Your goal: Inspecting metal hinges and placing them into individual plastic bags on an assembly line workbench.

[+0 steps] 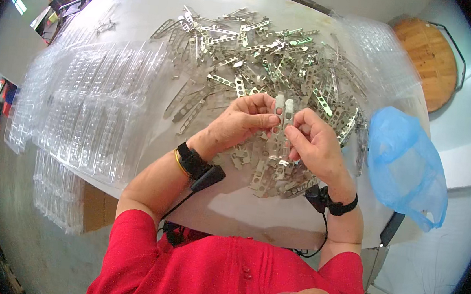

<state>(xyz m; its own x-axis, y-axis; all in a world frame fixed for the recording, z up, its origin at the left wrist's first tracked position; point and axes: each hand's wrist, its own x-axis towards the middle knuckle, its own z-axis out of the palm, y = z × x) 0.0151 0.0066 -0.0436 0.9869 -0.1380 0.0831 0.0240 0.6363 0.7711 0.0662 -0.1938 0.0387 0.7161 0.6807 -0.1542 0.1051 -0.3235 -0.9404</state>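
Both hands, left hand [244, 119] and right hand [312, 140], pinch paired metal strips [282, 113]; loosen either grip and they could slip into the pile [266, 59].

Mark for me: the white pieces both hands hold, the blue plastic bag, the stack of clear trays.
white pieces [283, 111], head view, upper ends above the fingers
blue plastic bag [406, 166], head view, middle of the bag
stack of clear trays [89, 107], head view, top tray's centre

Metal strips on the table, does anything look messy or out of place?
The perforated metal strips lie in a loose, tangled heap, not stacked. The clear plastic trays overhang the table's left edge. Nothing looks damaged.
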